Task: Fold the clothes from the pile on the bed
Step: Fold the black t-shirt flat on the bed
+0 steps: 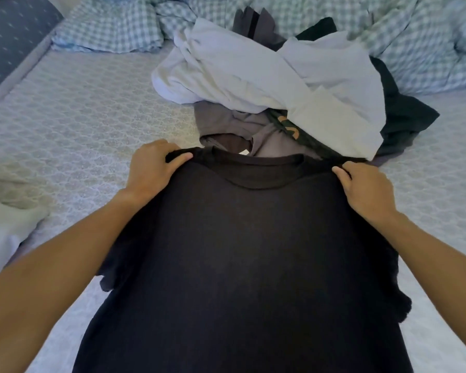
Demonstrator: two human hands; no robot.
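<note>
Left hand (151, 168) and right hand (366, 187) each pinch a shoulder of the black T-shirt (240, 251), its white neck label (244, 152) unreadable, before the clothes pile (280, 76).

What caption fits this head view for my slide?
Both hands, left hand and right hand, pinch the shoulders of a black T-shirt before the unfolded clothes pile on the bed.
</note>
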